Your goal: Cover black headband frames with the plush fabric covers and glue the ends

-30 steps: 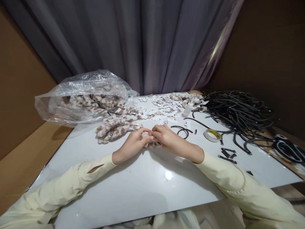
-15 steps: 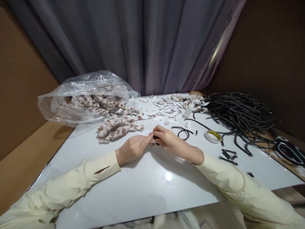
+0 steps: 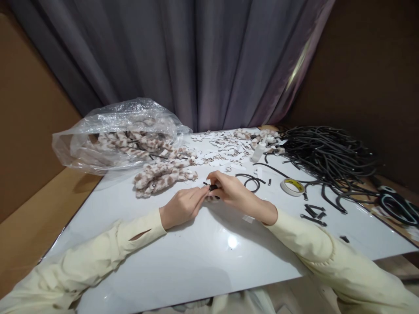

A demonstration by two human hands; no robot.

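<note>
Black piece (image 3: 212,187), short and small, pinched between both hands above white tabletop (image 3: 203,257), near its middle. Right hand (image 3: 229,190) closed round it; spotted plush shows beneath those fingers. Left hand (image 3: 183,205) meets it with fingertips pinched narrow. Loose plush strips (image 3: 163,176) just beyond; more in clear plastic bag (image 3: 114,135). Tape roll (image 3: 292,186), black cord heap (image 3: 327,152) to right.

cream sleeves (image 3: 108,250), white table (image 3: 196,257), grey curtain (image 3: 196,61), beige-and-brown spotted plush strips (image 3: 163,176), black cords (image 3: 327,152), white tape roll (image 3: 292,186) with yellow inside.
</note>
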